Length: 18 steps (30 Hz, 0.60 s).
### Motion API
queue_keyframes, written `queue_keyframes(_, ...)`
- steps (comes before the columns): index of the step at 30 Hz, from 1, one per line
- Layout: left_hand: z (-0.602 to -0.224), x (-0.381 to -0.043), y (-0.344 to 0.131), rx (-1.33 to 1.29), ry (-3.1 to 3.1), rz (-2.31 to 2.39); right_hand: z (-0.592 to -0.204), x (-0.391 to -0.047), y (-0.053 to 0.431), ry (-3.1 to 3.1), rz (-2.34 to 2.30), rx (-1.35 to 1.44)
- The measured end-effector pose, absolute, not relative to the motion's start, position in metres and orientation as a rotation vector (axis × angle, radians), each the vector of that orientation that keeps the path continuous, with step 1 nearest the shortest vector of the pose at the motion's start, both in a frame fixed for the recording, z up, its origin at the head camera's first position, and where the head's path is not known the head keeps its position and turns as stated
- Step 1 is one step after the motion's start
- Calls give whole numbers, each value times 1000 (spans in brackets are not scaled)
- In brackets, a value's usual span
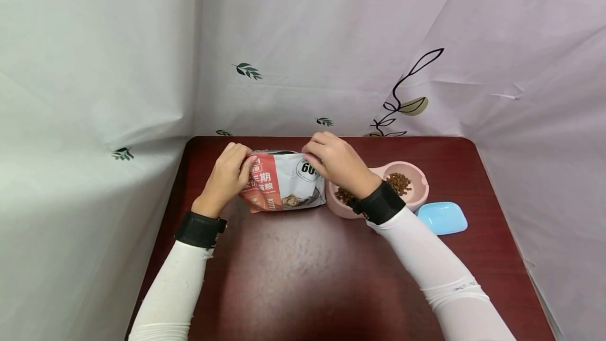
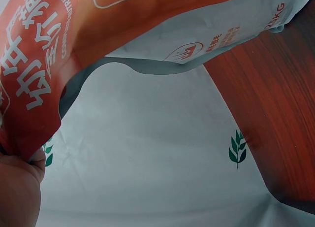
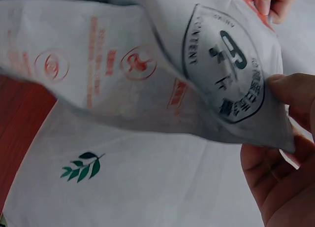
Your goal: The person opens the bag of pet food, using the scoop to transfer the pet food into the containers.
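An orange and white cat food bag (image 1: 279, 183) stands on the table between my two hands, its top edge toward the back. My left hand (image 1: 226, 175) pinches the top left corner, thumb on the printed front. At the top right corner my right hand (image 1: 338, 162) pinches the bag beside the round printed mark; in the right wrist view the thumb (image 3: 290, 86) lies on the front and the fingers are behind. A dark gap shows along the bag's top between the hands. In the left wrist view the bag's orange front (image 2: 37, 64) bends near the hand.
Right of the bag, a pink double bowl (image 1: 421, 186) holds brown kibble (image 1: 399, 183) in both sides, partly hidden under my right wrist. A light blue scoop (image 1: 442, 218) lies beside it. Patterned white cloth (image 1: 293, 67) hangs behind the dark red table (image 1: 293, 272).
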<state>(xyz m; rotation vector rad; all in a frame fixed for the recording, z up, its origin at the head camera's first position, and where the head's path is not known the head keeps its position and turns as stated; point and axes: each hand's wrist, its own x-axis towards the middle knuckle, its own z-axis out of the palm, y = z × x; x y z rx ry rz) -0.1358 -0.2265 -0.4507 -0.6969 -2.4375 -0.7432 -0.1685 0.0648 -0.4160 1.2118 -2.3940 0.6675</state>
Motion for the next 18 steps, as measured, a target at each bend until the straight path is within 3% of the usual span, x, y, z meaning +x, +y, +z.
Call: queue_keyframes(18, -452, -135, -226, -716, -2411, -764, -413, -169, 51, -2428, 676, 1230)
